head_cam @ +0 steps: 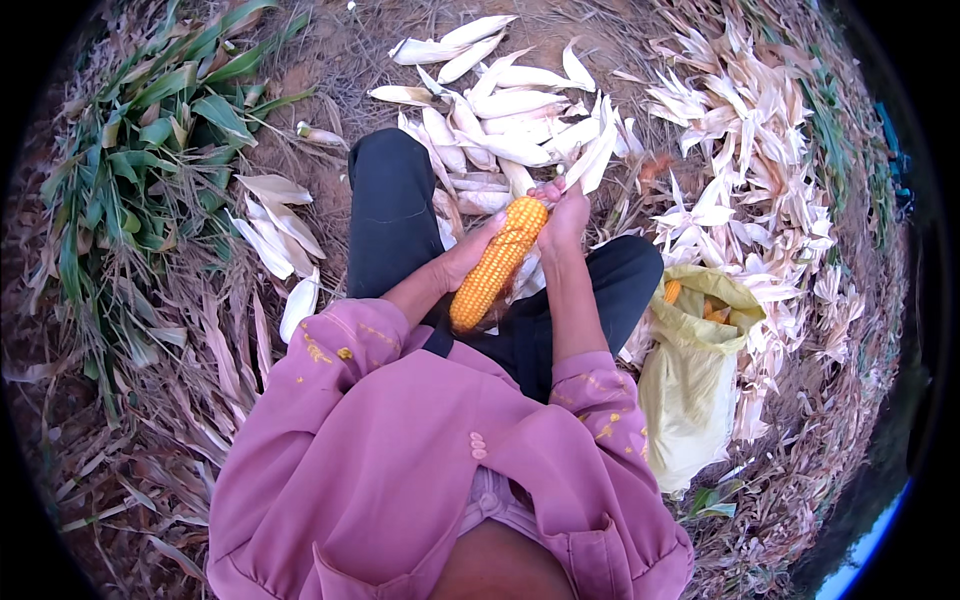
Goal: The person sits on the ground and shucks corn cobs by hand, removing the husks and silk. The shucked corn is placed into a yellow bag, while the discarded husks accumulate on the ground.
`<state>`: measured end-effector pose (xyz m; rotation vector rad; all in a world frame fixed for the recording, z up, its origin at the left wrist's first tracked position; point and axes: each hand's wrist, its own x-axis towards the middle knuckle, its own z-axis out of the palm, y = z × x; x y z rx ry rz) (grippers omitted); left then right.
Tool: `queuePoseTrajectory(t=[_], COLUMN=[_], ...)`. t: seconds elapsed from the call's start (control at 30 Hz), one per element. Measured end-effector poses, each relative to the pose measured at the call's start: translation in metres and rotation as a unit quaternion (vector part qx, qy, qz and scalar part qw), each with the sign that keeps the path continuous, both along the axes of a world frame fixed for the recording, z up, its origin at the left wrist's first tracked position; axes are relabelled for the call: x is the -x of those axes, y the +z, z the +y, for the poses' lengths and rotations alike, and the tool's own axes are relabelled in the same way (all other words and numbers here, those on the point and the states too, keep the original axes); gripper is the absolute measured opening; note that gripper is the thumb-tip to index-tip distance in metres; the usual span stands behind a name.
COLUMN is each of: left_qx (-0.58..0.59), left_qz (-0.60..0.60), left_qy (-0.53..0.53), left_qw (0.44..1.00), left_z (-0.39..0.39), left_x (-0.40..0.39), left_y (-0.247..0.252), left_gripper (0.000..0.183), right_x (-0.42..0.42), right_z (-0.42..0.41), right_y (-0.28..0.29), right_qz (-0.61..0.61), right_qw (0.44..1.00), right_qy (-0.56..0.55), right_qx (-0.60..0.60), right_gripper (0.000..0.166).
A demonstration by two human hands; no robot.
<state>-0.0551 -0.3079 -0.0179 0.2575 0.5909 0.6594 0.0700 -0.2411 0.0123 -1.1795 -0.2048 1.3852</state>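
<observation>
A bare yellow ear of corn [500,266] lies slantwise between my hands, above my lap. My left hand [474,251] grips its side, with the fingers mostly hidden behind the kernels. Around the upper end of the ear, my right hand [564,217] is closed on pale corn husk [595,159] that fans out past the fingers. Brown silk clings to the kernels and hangs beside the cob. Just beyond my hands, a heap of ears in dry whitish husks [517,124] rests on the ground.
To my right stands a yellowish woven sack [690,390], its mouth open on several yellow ears [716,311]. Stripped husks [750,157] pile up behind it. Green corn stalks and leaves [161,150] lie at the left, near a few loose husks [274,225].
</observation>
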Motion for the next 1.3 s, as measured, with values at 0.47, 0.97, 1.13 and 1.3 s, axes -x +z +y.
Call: queuePoseTrajectory(t=[0.47, 0.97, 1.13, 1.3], left_qx=[0.046, -0.005, -0.108, -0.111], left_qz=[-0.060, 0.048, 0.110, 0.133], left_qy=[0.000, 0.004, 0.009, 0.041], left_qw=[0.997, 0.999, 0.988, 0.984], left_z=[0.000, 0.000, -0.004, -0.004], left_x=[0.004, 0.001, -0.002, -0.001], left_y=[0.002, -0.003, 0.001, 0.006], left_gripper=[0.060, 0.052, 0.049, 0.047], right_x=[0.006, -0.010, -0.002, 0.016], right_z=[0.000, 0.000, 0.002, 0.003], right_y=[0.012, 0.027, 0.029, 0.022], right_qz=[0.047, -0.176, -0.459, -0.158], right_qw=[0.998, 0.933, 0.786, 0.968], right_qy=[-0.028, 0.306, 0.403, 0.190], right_qx=[-0.008, -0.065, -0.094, -0.040], right_gripper=[0.033, 0.031, 0.030, 0.025])
